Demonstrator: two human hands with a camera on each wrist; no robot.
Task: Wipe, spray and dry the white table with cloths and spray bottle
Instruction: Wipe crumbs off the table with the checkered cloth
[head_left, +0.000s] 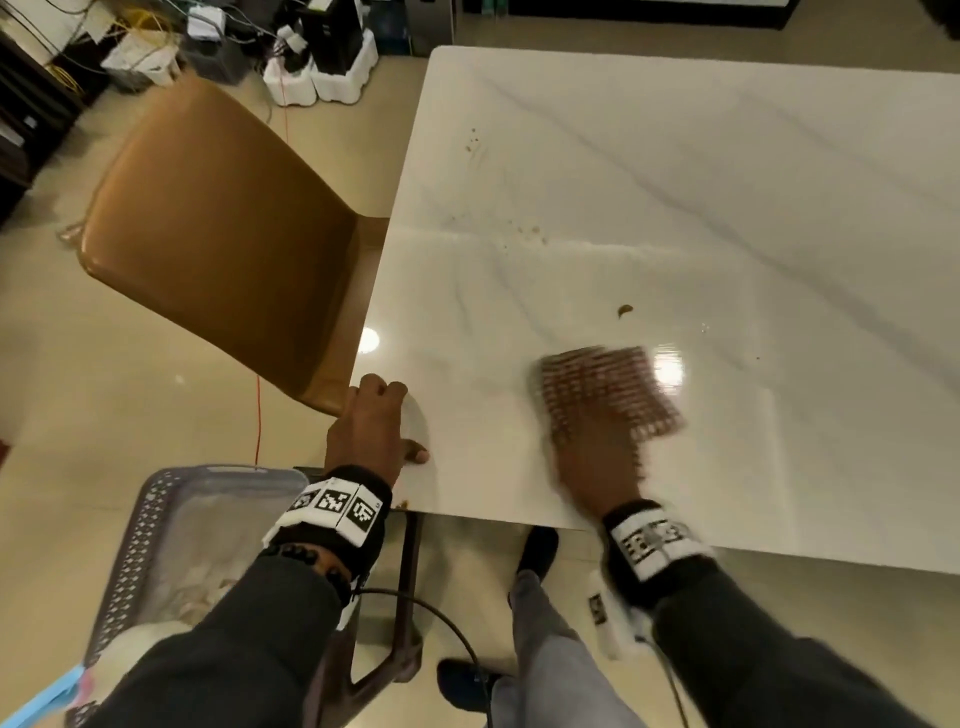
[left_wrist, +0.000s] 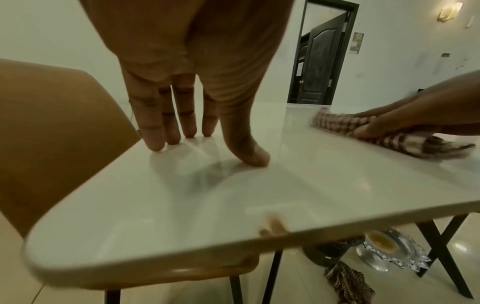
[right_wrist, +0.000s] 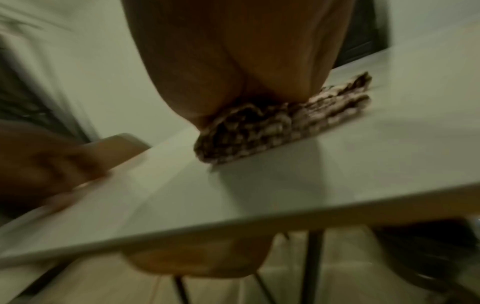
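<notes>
The white marble-look table carries brown stains: a blob, crumbs and a smear at the near edge. My right hand presses flat on a folded red-and-white checked cloth near the front edge, and both are motion-blurred. In the left wrist view its fingers lie straight over the cloth. In the right wrist view the palm covers the bunched cloth. My left hand rests on the near left corner, fingertips and thumb on the surface. No spray bottle is in view.
A tan chair stands against the table's left side. A lilac plastic basket sits on the floor at lower left. Under the table lie another checked cloth and a glass bowl. Boxes and cables clutter the far floor.
</notes>
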